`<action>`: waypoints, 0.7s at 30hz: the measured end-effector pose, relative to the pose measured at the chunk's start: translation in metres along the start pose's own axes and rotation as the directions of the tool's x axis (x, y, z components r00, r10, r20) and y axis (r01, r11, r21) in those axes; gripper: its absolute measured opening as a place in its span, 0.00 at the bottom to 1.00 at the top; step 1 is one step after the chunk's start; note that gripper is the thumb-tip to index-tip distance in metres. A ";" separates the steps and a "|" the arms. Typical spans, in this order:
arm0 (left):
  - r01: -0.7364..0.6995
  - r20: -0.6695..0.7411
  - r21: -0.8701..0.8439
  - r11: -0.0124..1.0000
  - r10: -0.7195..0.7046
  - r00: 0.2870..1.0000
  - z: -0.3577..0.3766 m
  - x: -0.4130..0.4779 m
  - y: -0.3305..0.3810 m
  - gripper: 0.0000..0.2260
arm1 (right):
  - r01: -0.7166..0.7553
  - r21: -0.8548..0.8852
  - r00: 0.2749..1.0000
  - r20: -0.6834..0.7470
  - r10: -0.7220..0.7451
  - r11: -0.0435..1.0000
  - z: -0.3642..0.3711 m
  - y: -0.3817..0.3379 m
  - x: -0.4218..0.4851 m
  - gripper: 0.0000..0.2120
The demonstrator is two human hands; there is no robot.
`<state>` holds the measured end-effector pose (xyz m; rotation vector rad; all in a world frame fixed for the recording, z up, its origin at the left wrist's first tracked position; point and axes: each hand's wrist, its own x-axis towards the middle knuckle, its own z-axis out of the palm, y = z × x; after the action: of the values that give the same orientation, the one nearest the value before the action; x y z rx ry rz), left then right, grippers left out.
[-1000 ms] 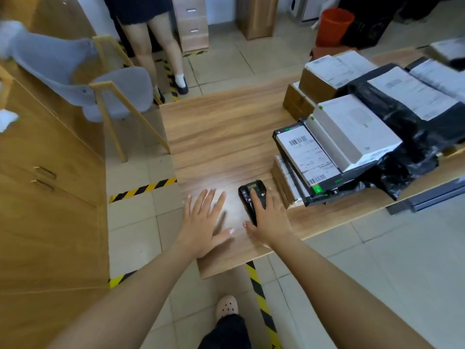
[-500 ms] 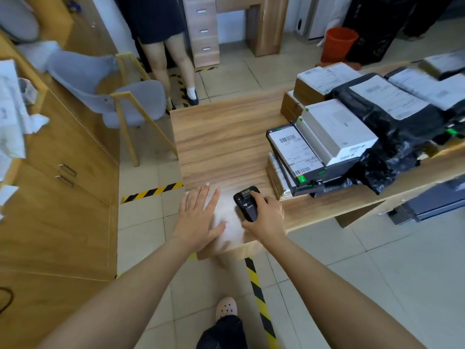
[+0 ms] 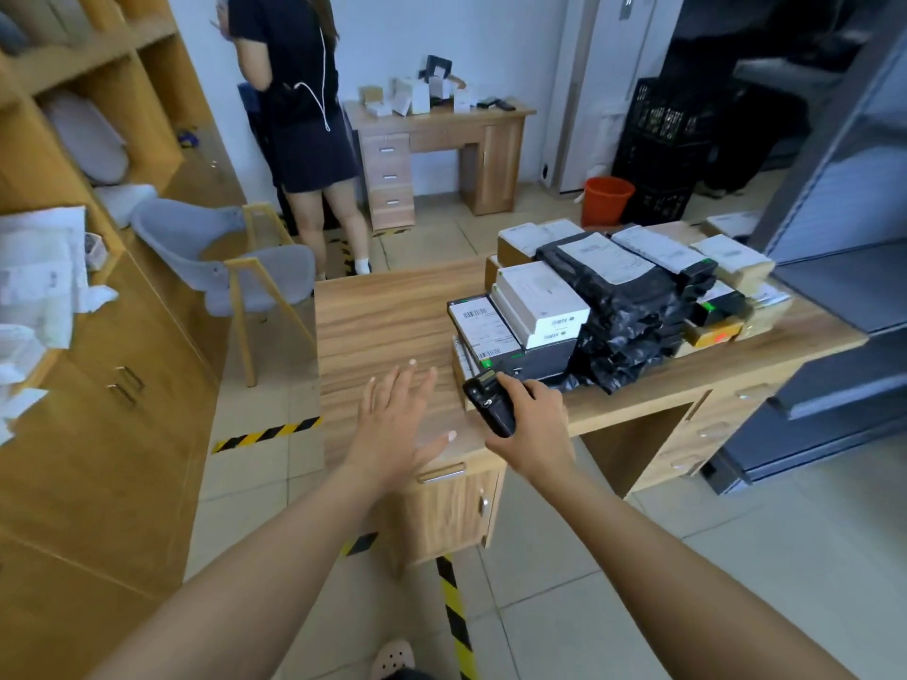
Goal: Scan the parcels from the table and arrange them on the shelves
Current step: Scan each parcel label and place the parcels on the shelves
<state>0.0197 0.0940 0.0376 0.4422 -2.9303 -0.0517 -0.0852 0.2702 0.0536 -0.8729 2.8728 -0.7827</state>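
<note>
A light wood-grain bench (image 3: 373,311) with a cupboard door and drawers stands on a pale tiled floor (image 3: 736,557) marked with yellow-and-black striped tape (image 3: 267,434). Tall wooden shelves over cabinets (image 3: 98,434) run along the left, and dark grey metal shelves (image 3: 844,287) stand at the right, past the bench's right end. Near the far left corner is a grey chair with yellow legs (image 3: 221,257). Behind it a person in dark clothes (image 3: 304,115) stands by a small wooden desk (image 3: 441,135), with an orange bucket (image 3: 607,201) further right.

The stacked parcels (image 3: 687,267) fill the right half of the bench. They include a white box (image 3: 542,299), a flat black parcel with a white barcode label (image 3: 483,328) and crumpled black plastic mailer bags (image 3: 623,311). The labels show barcodes and green marks, but their print is too small to read.

The hands are apart. The left hand (image 3: 397,424) is flat with its fingers spread over the near edge; contact cannot be told. The right hand (image 3: 535,419) grips a black handheld scanner (image 3: 488,402) beside the stack.
</note>
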 end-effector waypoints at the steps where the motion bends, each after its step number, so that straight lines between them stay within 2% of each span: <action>1: -0.015 -0.006 0.000 1.000 0.015 1.000 -0.002 0.003 0.009 0.40 | 0.002 -0.015 1.000 -0.003 -0.002 1.000 -0.008 0.006 -0.001 0.40; 9: -0.074 -0.042 -0.024 0.997 0.073 0.996 -0.003 0.049 0.047 0.37 | -0.005 -0.099 0.997 -0.073 -0.003 0.995 -0.052 0.045 0.024 0.39; 13: -0.073 -0.011 -0.017 0.997 0.072 0.997 0.012 0.088 0.050 0.37 | -0.009 -0.117 0.995 -0.101 -0.002 0.993 -0.068 0.060 0.061 0.39; 17: 0.003 0.019 -0.053 0.999 -0.002 1.000 0.027 0.131 0.055 0.38 | 0.009 -0.134 0.994 -0.107 -0.024 0.991 -0.080 0.072 0.106 0.39; 21: 0.127 0.132 -0.110 0.986 -0.112 0.985 0.044 0.162 0.064 0.38 | 0.044 -0.150 0.993 -0.106 -0.060 0.988 -0.086 0.078 0.144 0.39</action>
<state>-0.1587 0.1079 0.0260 0.6166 -2.9977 -0.2773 -0.2618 0.2889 0.1069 -0.9522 3.0498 -0.6486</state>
